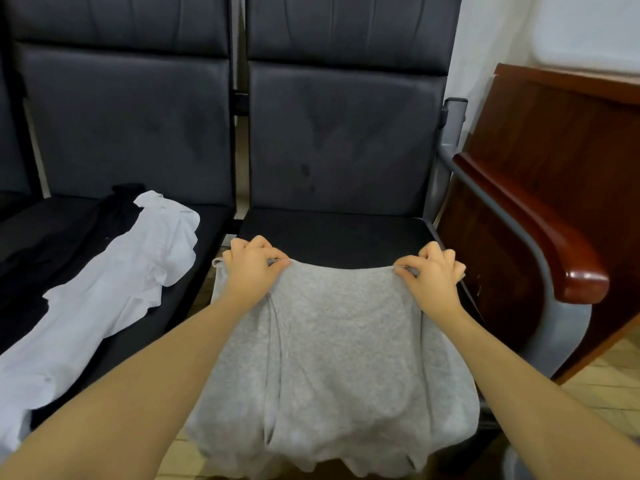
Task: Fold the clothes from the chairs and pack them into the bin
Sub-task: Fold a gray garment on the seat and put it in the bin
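- While stretching across the front of the right-hand chair seat (332, 233), lying draped over its near edge and hanging toward the floor: grey garment (332, 368), doubled over, far edge sagging slightly between the two hands.
- Pinching the far left corner of the grey garment, fingers curled tight over the hem, thumb pressing against the cloth: left hand (251, 268).
- Pinching the far right corner in the same manner, fingers curled, knuckles raised: right hand (434, 275).
- Standing side by side against a pale wall (485, 46): two dark padded chairs, backs creased and scuffed, joined by a black frame bar; left-hand chair seat (207, 244) partly covered.
- Lying crumpled and unfolded on the left-hand chair seat, trailing over its front edge toward the camera: white shirt (114, 282).
- Lying beneath and beside the white shirt, on its left: black garment (69, 237), shape hard to make out against the dark seat.
- Bordering the right-hand chair on its right: grey metal armrest frame topped with a glossy reddish-brown wooden armrest (554, 244); brown wooden panel (554, 140) standing just behind it.
- Showing below at the lower right: pale tiled floor (595, 386).
- Crossing the lower picture and covering parts of the garment's sides: both bare forearms.
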